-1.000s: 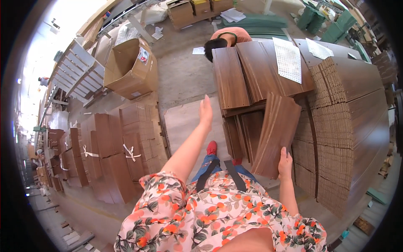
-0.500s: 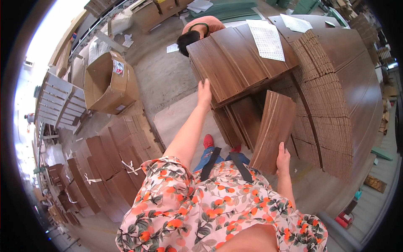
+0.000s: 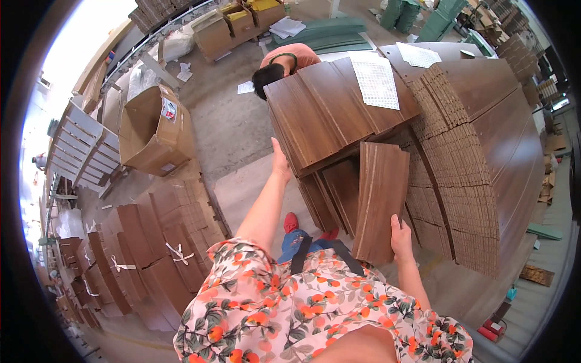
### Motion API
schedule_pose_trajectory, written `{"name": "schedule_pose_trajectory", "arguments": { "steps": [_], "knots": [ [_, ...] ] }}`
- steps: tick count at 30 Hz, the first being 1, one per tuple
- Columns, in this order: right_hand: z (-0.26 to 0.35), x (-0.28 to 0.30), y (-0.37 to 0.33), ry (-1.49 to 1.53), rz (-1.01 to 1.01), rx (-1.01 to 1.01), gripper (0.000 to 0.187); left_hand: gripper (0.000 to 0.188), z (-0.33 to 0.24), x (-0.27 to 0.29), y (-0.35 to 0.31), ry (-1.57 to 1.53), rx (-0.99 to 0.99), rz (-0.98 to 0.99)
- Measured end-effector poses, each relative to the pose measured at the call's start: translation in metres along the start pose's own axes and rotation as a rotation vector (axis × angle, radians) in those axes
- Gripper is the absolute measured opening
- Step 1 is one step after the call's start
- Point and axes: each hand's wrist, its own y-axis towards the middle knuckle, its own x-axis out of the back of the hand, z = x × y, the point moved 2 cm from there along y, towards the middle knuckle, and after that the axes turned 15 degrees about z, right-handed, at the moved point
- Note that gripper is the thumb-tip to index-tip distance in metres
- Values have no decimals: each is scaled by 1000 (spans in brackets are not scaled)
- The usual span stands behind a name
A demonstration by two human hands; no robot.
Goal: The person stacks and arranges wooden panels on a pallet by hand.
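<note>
Brown boards (image 3: 381,204) have swung straighter, in front of the big stack (image 3: 324,124). The right hand (image 3: 400,241) grips their right edge low down, maybe to keep them together. The left hand (image 3: 279,164), fingers straight, looks bare beside the stack; I can't tell if they touch.

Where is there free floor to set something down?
Grey floor between the open cardboard box and the brown panel stack looks free; so does the pale floor sheet between that stack and the tied bundles. Beyond the right hand it's crowded with packed panels; lower left, with those bundles.
</note>
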Motion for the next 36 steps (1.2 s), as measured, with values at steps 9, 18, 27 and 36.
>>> {"name": "schedule_pose_trajectory", "arguments": {
  "steps": [9, 18, 27, 36],
  "knots": [
    [66, -72, 70, -66, 371, 198, 43, 55, 43, -81, -98, 201, 125, 263],
    [83, -80, 205, -1009, -173, 758, 54, 52, -32, -40, -72, 264, -267, -72],
    [77, -88, 189, -1421, -35, 490, 76, 49, -55, 3, -15, 255, -232, 6],
    [52, -61, 185, -576, -567, 402, 45, 52, -56, -5, 0, 154, -173, 42]
  ]
}}
